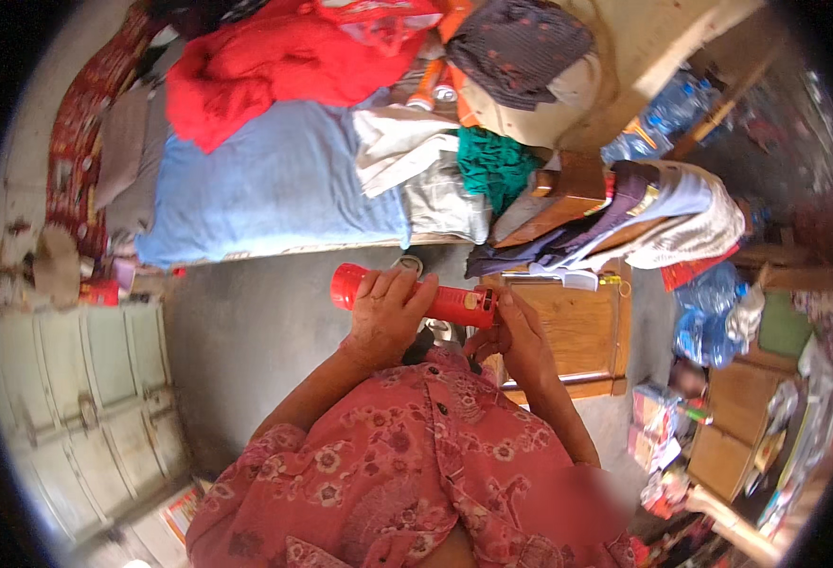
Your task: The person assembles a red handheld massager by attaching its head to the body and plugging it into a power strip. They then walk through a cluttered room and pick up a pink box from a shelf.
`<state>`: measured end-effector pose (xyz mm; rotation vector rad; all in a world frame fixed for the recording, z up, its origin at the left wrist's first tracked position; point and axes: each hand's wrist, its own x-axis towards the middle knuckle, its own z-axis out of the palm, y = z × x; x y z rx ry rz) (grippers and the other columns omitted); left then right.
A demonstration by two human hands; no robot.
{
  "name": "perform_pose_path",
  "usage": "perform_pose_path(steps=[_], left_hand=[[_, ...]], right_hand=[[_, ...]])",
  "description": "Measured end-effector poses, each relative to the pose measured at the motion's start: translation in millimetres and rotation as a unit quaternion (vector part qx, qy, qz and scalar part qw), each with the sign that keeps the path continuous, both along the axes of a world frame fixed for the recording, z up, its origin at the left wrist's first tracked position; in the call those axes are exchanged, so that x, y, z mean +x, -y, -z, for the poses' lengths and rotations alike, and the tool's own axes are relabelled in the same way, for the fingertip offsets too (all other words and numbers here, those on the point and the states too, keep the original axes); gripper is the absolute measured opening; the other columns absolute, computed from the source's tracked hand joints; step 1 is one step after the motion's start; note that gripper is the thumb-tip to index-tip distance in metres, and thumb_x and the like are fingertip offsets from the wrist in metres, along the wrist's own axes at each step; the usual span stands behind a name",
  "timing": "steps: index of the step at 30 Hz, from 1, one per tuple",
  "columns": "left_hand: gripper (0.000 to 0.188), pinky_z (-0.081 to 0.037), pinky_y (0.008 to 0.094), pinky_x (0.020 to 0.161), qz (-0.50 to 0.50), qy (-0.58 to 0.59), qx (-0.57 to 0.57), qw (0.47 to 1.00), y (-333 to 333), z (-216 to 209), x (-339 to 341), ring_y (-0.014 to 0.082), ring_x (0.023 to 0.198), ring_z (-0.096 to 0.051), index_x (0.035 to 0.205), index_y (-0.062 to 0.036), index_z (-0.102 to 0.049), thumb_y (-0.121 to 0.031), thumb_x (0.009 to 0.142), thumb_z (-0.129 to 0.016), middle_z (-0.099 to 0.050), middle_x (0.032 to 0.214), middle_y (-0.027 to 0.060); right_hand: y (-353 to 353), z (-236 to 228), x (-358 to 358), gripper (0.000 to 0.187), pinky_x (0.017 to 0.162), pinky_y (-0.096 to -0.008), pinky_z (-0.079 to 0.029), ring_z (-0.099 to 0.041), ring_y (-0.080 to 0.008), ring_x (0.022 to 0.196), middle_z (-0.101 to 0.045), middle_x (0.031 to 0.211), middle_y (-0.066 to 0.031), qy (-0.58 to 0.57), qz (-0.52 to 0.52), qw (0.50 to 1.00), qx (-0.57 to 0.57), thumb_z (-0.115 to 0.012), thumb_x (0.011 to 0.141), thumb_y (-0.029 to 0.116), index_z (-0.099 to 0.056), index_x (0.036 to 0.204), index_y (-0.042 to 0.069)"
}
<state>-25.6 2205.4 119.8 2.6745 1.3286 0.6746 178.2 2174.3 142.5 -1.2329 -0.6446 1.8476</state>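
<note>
A red flashlight (450,303) lies nearly level across the front of my body, its wider end to the left. My left hand (385,308) wraps over its body from above, near that wider end. At the other end, my right hand (519,333) has its fingers and thumb closed around the tip, beside a small dark and gold patch. The fingers of my right hand partly hide that end.
Ahead is a bed with a blue sheet (279,180), a red blanket (274,66) and loose clothes. A wooden cabinet (568,327) stands to the right, below a chair draped with clothes (682,204). Large water bottles (705,327) sit farther right. Pale door panels (76,379) are at left.
</note>
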Motion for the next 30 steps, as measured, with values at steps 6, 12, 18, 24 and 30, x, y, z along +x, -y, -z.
perform_pose_path(steps=[6, 12, 18, 24, 30], left_hand=[[0.048, -0.038, 0.0395, 0.077, 0.108, 0.028, 0.055, 0.992, -65, 6, 11, 0.0261, 0.091, -0.051, 0.112, -0.0085, -0.054, -0.014, 0.064, -0.059, -0.052, 0.097, 0.0115], [0.047, -0.038, 0.0379, 0.072, 0.211, 0.058, 0.075, 0.973, -133, 8, -1, 0.0246, 0.083, -0.051, 0.113, -0.0084, -0.054, -0.012, 0.066, -0.058, -0.052, 0.091, 0.0101], [0.045, -0.037, 0.035, 0.065, 0.294, 0.011, 0.041, 0.955, -183, 10, -6, 0.0209, 0.074, -0.05, 0.113, -0.0055, -0.053, -0.013, 0.068, -0.056, -0.049, 0.08, 0.0058], [0.045, -0.038, 0.0358, 0.068, 0.373, -0.041, 0.038, 0.926, -192, 5, 2, 0.0202, 0.078, -0.05, 0.117, -0.0072, -0.049, -0.013, 0.072, -0.053, -0.048, 0.084, 0.0049], [0.045, -0.038, 0.037, 0.07, 0.417, -0.062, 0.058, 0.905, -150, 7, 9, 0.0205, 0.078, -0.05, 0.117, -0.0077, -0.048, -0.012, 0.073, -0.052, -0.049, 0.086, 0.0053]], right_hand=[[-27, -9, -11, 0.041, 0.05, -0.0245, -0.046, -0.059, -0.0154, 0.062, -0.057, 0.091, -0.01, 0.074, 0.102, 0.992, 0.022, -0.048, 0.088, 0.035, -0.047, 0.111, 0.001], [-58, 1, -51, 0.032, 0.054, -0.0239, -0.046, -0.058, -0.0149, 0.064, -0.057, 0.087, -0.0108, 0.077, 0.258, 0.963, -0.02, -0.052, 0.083, 0.018, -0.047, 0.109, -0.001], [-80, -1, -80, 0.031, 0.061, -0.0236, -0.046, -0.055, -0.0114, 0.072, -0.056, 0.089, -0.0078, 0.125, 0.294, 0.947, 0.04, -0.056, 0.086, 0.013, -0.047, 0.112, 0.0], [-68, -1, -102, 0.035, 0.065, -0.0264, -0.049, -0.059, -0.0155, 0.074, -0.057, 0.095, -0.012, 0.128, 0.396, 0.908, 0.048, -0.049, 0.09, 0.022, -0.044, 0.115, -0.002], [-24, 6, -114, 0.028, 0.06, -0.0251, -0.048, -0.059, -0.0148, 0.066, -0.058, 0.088, -0.0101, 0.139, 0.477, 0.867, 0.037, -0.047, 0.091, 0.018, -0.049, 0.11, -0.002]])
